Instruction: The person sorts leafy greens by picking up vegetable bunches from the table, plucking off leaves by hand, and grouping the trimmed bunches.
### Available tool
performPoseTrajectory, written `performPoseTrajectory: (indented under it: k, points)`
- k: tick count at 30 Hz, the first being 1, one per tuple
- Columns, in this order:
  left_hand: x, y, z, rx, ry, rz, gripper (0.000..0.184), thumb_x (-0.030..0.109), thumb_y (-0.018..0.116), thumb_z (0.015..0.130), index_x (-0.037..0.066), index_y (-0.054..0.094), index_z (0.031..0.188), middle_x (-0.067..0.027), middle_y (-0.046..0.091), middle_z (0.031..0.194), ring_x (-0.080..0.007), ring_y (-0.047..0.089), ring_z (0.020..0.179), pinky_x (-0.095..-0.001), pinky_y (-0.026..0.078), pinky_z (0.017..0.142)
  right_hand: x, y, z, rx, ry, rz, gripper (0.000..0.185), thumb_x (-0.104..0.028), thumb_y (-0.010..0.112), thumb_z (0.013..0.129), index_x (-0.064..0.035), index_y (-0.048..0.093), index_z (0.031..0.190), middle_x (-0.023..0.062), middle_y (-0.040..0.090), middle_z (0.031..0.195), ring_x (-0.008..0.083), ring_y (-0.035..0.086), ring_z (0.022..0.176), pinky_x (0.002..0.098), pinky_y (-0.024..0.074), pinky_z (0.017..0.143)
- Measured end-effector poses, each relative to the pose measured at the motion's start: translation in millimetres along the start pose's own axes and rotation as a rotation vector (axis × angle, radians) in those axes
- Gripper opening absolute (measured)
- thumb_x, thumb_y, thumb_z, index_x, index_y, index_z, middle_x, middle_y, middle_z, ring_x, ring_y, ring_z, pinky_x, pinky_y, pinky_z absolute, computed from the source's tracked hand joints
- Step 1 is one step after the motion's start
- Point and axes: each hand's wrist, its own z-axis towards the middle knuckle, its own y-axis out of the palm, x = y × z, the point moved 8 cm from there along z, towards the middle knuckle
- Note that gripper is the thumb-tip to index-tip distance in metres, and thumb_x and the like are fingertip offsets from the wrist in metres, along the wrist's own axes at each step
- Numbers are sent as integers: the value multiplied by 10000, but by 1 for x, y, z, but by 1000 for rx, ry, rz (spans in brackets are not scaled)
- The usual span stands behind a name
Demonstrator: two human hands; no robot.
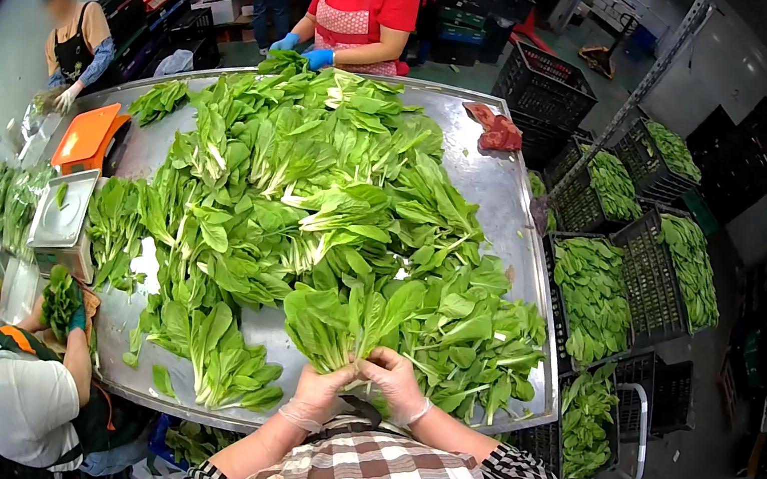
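Near the front edge of the metal table (267,330), a bunch of leafy greens (326,323) is held upright at its stem ends. My left hand (320,394), in a clear glove, has its fingers closed on the stems from the left. From the right, my right hand (395,384), also gloved, pinches the same stems, and the fingertips of both hands nearly meet. A large pile of loose greens (314,167) spreads beyond the bunch. More greens (479,337) lie just right of my hands, and a smaller heap (216,364) lies to the left.
A scale (61,211) and an orange scale (88,137) stand at the left. Across the table is a person in red (366,8) with blue gloves; another person (32,399) holds greens at lower left. Crates of greens (587,294) line the right side. A red cloth (495,129) lies at the far right.
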Motion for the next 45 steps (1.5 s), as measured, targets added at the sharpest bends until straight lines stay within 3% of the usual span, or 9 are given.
performPoseTrajectory:
  k: [4,13,21,23,26,29,35,39,45]
  points:
    - [2,-3,3,-7,32,1,236,76,728,794,26,661,1015,-14,651,886,-110,577,744,-251,460,663,0,1,1,10,-3,4,161,-121,721,869,-1,658,955,18,661,868,87,596,776,234,481,726]
    - [-20,-3,13,-11,45,-48,273,46,709,785,22,667,1053,-15,659,885,-103,560,736,-249,449,669,-16,5,-9,-115,21,5,310,-111,680,897,6,657,1182,56,697,1036,102,629,876,243,495,809]
    - [-14,22,8,-53,27,-120,265,19,678,800,8,655,1064,-47,678,954,-141,615,820,-270,488,742,-28,-2,-12,-201,35,-4,325,-113,672,899,15,637,1195,93,674,1171,151,640,1002,287,507,900]
    - [-24,19,10,-17,-25,-114,323,51,693,818,11,629,1132,-57,670,1002,-142,618,865,-264,485,731,-31,-10,-10,-111,21,-95,230,-119,684,890,-1,671,1087,52,695,967,128,634,845,266,522,765]
    - [-27,24,6,-5,-5,-91,340,134,614,908,19,576,1226,-24,622,1084,-129,586,958,-280,462,856,-18,-27,-1,-101,-30,-224,197,-130,689,890,2,666,1034,71,693,962,148,641,839,275,531,752]
    - [-15,35,5,-16,91,-76,301,77,694,836,2,635,1121,-12,642,902,-92,553,736,-236,437,654,-53,-9,-15,-183,5,34,236,-94,679,894,18,656,1100,78,694,1032,147,650,872,275,535,779]
    - [-12,41,3,111,123,-36,237,64,696,833,3,649,1057,-28,663,923,-104,584,781,-251,464,706,-58,-20,-9,-213,-48,-9,235,-65,663,905,20,657,1124,86,693,1089,122,651,896,255,530,811]
    - [-13,41,3,197,162,-12,282,89,716,836,2,646,1095,-31,671,966,-117,602,817,-262,482,733,-54,-42,3,-98,-22,-370,152,-106,705,867,23,643,918,62,686,847,93,621,726,247,517,667]
    - [-20,42,3,216,125,-36,364,107,736,828,-10,627,1155,-39,661,1013,-121,600,854,-272,487,745,-60,-36,3,-168,-84,-382,154,-82,722,822,27,625,871,61,664,765,88,606,661,238,505,608]
